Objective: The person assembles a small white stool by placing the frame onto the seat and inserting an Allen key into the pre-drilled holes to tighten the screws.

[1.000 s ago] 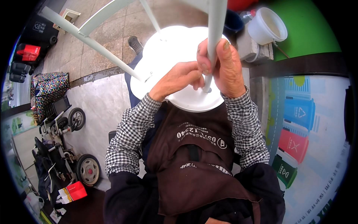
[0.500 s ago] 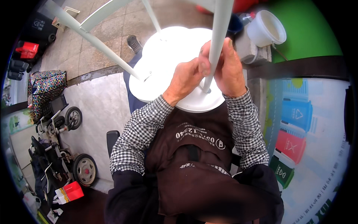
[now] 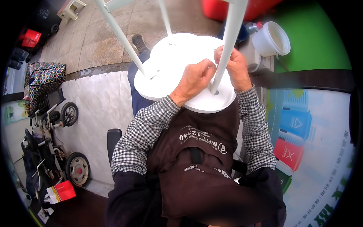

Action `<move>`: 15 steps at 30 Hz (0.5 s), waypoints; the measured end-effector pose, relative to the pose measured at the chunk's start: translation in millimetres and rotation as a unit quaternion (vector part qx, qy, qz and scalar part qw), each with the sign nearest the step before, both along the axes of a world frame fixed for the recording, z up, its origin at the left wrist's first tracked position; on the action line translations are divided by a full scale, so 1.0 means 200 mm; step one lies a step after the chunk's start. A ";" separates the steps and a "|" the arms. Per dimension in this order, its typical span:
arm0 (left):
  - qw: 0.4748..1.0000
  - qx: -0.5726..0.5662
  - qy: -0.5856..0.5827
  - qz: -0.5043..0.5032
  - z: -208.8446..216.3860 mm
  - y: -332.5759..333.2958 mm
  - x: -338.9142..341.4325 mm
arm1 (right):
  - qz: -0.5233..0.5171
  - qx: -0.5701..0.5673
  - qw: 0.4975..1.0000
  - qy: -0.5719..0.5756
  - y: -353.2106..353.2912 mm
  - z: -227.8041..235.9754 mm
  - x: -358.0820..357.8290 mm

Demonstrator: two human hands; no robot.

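A white stool seat (image 3: 177, 56) with rounded lobes lies across my lap, underside up, its pale legs rising away from me. At the nearest right leg (image 3: 232, 34), both my hands work close to its foot on the seat. My left hand (image 3: 193, 80) is closed in a loose fist just left of this leg, knuckles up. Behind and right of the leg, my right hand (image 3: 238, 70) has thumb and fingers drawn together in a pinch, its fingertips showing on the leg's left side. Whatever lies in either hand is too small or hidden to make out.
A wheeled folding cart (image 3: 56, 147) stands at left, below a dotted patterned bag (image 3: 47, 81). A white bucket (image 3: 270, 39) and a dark blue container (image 3: 236, 32) are at far right. A small beige stool (image 3: 72, 9) stands at far left.
My hands have come apart from around the leg: the left drew slightly toward me, and the right shifted right. The stool has shifted slightly right in view, its legs leaning more to the right.
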State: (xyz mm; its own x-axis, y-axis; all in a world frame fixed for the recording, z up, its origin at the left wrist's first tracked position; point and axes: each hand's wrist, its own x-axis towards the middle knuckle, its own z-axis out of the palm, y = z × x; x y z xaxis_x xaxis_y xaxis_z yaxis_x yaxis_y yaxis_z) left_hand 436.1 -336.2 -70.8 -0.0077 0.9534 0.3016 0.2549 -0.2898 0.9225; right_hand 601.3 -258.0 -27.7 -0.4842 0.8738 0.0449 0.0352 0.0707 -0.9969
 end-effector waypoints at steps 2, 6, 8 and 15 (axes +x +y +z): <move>1.000 -0.004 -0.018 -0.009 -0.05 -0.02 -0.01 | 0.051 0.000 0.993 -0.107 0.00 -0.03 0.04; 0.996 -0.012 -0.081 -0.045 -0.08 -0.04 0.01 | 0.167 0.082 0.948 -0.259 -0.03 -0.23 0.16; 0.987 -0.063 -0.135 -0.058 -0.09 -0.05 0.02 | 0.193 0.085 0.925 -0.317 -0.06 -0.22 0.18; 0.921 -0.186 -0.318 -0.127 -0.01 -0.03 -0.05 | 0.208 0.009 0.943 -0.260 -0.04 -0.20 0.16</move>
